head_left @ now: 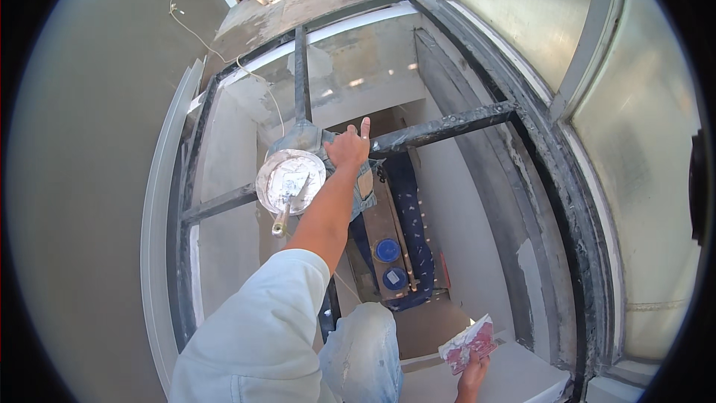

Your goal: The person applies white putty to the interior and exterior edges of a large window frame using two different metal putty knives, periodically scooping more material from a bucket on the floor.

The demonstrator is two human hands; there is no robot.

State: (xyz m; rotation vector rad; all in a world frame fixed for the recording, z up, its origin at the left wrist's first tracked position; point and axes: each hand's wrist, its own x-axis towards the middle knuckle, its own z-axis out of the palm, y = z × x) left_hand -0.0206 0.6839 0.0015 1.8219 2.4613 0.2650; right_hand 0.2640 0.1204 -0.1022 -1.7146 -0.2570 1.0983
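Note:
My left hand reaches out to the crossing of the dark metal bars, fingers apart, over a folded denim cloth. Whether it presses on the cloth or on the bar is hard to tell. Just left of it stands a round white tub with white paste inside. A putty knife lies across the tub, its handle over the near rim. Low on the right, my right hand grips a flat red piece smeared with white paste, perhaps a spreader.
A dark metal frame spans an opening. Down inside are a plank, two blue round lids and dark blue cloth. A white cable hangs across the frame. Glazed panels rise at right, a grey wall at left.

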